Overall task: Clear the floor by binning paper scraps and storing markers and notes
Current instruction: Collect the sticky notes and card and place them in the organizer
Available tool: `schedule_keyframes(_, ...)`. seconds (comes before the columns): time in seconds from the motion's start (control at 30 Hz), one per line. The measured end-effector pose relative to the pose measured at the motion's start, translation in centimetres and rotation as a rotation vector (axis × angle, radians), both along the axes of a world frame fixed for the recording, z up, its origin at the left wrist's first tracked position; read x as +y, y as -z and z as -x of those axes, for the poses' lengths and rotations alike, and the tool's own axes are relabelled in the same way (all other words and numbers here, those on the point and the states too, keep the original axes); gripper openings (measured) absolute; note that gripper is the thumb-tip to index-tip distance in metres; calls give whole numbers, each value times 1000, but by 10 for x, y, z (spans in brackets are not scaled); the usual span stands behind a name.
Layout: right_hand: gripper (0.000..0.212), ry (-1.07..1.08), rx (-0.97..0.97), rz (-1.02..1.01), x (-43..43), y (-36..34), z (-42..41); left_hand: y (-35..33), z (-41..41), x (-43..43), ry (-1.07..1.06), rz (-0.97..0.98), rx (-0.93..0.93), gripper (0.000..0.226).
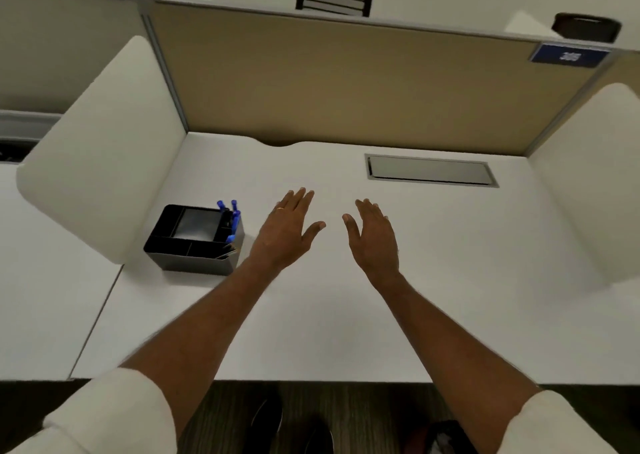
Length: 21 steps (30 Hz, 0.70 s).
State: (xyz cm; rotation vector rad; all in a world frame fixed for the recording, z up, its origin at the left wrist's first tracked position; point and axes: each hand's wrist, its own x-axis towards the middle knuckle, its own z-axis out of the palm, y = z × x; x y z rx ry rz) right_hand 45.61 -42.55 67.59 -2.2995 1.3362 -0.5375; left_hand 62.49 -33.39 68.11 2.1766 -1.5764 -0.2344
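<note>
Two hands stretch out side by side above the white desk (346,315), palms down. The left hand (287,232) has its fingers straight and close together with the thumb spread, it holds nothing, and it wears one ring (280,208). The right hand (374,239) is likewise flat and spread, with nothing in it. Whether either hand touches the desk surface cannot be told. Both forearms are bare, and the two white sleeves (114,415) are rolled up. To the left of the left hand, near but apart from it, stands one black organizer (194,263) with several compartments. Four blue markers (235,218) stand upright in its right-hand compartments, and a few thin sticks lean in its front right corner. One grey rectangular hatch (431,170) is set into the desk beyond the right hand. One tan partition (346,83) backs the desk, with one white divider on each side and one blue label (569,56) whose number is blurred. Two dark shoes (266,419) show on the floor below the desk edge.
</note>
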Motion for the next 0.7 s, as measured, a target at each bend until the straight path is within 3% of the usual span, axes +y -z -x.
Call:
schedule_keyframes(0.37,56,397,23,33,14,-23,139,-22,131,-51,360,-10,-10,74)
schedule_keyframes(0.7,57,813,28,-31,93,-34,262,-31,247,-46,773,-42,-20,73)
